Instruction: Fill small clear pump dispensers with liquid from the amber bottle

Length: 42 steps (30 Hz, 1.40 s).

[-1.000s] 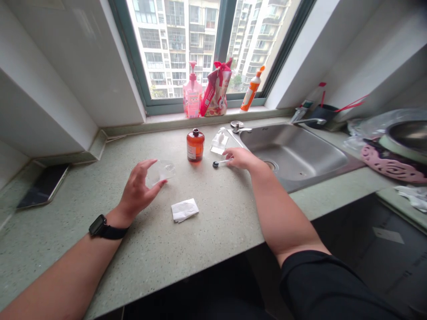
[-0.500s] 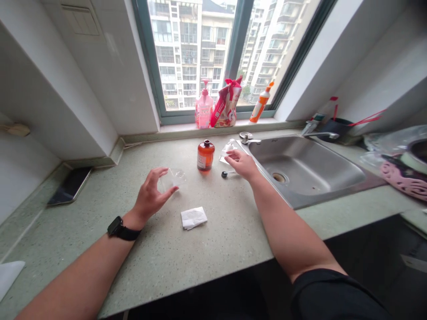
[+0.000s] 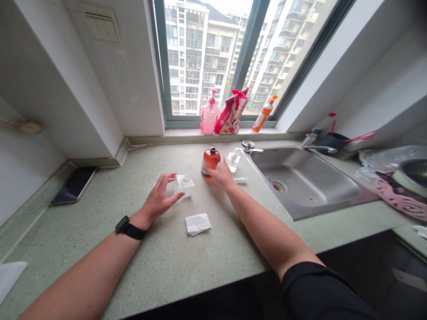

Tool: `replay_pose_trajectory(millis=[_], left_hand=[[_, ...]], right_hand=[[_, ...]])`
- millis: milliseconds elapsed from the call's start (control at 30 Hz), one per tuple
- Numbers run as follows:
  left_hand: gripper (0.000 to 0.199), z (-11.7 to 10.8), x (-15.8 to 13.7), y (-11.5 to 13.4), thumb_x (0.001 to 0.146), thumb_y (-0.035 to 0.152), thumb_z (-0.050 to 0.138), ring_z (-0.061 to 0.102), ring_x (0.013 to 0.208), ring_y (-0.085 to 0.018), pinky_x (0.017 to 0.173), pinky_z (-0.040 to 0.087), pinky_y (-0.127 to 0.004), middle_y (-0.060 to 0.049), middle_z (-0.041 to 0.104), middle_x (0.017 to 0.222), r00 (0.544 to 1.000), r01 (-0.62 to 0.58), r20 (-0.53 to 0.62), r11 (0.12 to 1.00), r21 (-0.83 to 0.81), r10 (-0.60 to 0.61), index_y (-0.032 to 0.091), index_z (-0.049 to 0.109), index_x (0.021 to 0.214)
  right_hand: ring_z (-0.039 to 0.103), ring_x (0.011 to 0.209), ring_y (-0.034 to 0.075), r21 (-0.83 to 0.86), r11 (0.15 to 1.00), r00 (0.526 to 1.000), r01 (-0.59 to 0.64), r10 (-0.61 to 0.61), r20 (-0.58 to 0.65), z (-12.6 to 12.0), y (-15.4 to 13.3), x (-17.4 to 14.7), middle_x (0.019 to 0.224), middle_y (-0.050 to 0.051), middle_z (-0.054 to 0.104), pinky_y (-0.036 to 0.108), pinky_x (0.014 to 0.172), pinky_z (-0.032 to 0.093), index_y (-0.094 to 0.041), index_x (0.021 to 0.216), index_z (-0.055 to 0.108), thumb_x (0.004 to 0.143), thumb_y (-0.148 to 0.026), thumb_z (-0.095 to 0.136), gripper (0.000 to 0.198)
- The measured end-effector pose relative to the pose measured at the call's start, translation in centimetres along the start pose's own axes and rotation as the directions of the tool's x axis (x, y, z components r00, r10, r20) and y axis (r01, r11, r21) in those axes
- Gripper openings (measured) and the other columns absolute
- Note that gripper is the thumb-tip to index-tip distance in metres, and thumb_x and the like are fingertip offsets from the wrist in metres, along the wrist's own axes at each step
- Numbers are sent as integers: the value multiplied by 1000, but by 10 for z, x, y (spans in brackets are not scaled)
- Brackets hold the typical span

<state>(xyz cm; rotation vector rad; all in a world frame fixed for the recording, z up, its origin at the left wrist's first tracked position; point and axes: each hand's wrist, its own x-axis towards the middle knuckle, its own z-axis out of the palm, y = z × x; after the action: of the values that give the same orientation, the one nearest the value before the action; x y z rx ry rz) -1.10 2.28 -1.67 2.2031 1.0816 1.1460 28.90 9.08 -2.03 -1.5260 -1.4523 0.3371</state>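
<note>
My left hand point(image 3: 162, 197) is curved round a small clear plastic box point(image 3: 186, 181) with a round opening in its top; thumb and fingers sit along its sides. Just right of it, my right hand point(image 3: 220, 173) grips an amber bottle point(image 3: 210, 156) with an open neck and a pale label, the fingers partly covering its front. A folded white tissue point(image 3: 198, 224) lies on the counter nearer to me. Beyond my right hand stands a clear, white-topped item point(image 3: 233, 160), its kind unclear. A thin white piece point(image 3: 240, 181) lies beside my right wrist.
At right is a steel sink point(image 3: 308, 178) with a tap point(image 3: 322, 148). A pink pump bottle point(image 3: 209, 118), a red bag point(image 3: 232, 113) and an orange bottle point(image 3: 263, 116) line the windowsill. A dark phone point(image 3: 74, 185) lies at left on the counter.
My right hand has moved left from the clear, white-topped item to the amber bottle and taken hold of it. My left hand stays at the clear box. The view has tilted slightly.
</note>
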Motion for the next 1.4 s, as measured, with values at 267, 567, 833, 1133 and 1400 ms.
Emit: replay_pose_trajectory(millis=[267,567,833,1133,1400], left_hand=[[80,2,0,-11,91,48,83,71,130,-32,117,56,-54,-14,64,146,993,96,77,995,-10,-95,26,45,157],[68,-3,0,-9,88,56,83,65,140,-36,126,46,-58,-13,69,144,970,178,140,972,152,-199,25,59,143],[71,-4,2,-6,88,54,86,67,134,-34,121,51,-54,-11,72,140,982,146,94,978,149,-161,26,58,146],[73,-3,2,-5,88,58,88,69,130,-34,120,51,-55,-11,74,136,989,127,63,983,130,-136,26,58,146],[72,-4,4,1,88,59,88,69,128,-34,118,51,-54,-9,74,130,993,101,45,989,112,-107,25,59,144]], right_hand=[[72,124,36,-38,999,999,-35,36,26,0,2,-8,138,15,74,53,106,58,-25,147,50,72,-41,89,86],[70,121,37,-48,976,977,213,-212,33,1,6,-13,131,14,73,56,107,57,-25,135,57,74,-48,91,74],[64,131,39,-69,905,907,420,-420,22,0,-1,-20,139,15,70,60,116,52,-26,145,55,84,-52,86,72],[57,139,40,-185,879,898,440,-433,80,-2,-7,-24,146,12,66,61,122,45,-31,153,52,94,-40,74,63],[53,145,38,-212,845,869,491,-493,49,-2,-10,-26,148,10,63,64,129,38,-34,148,55,94,-22,67,56]])
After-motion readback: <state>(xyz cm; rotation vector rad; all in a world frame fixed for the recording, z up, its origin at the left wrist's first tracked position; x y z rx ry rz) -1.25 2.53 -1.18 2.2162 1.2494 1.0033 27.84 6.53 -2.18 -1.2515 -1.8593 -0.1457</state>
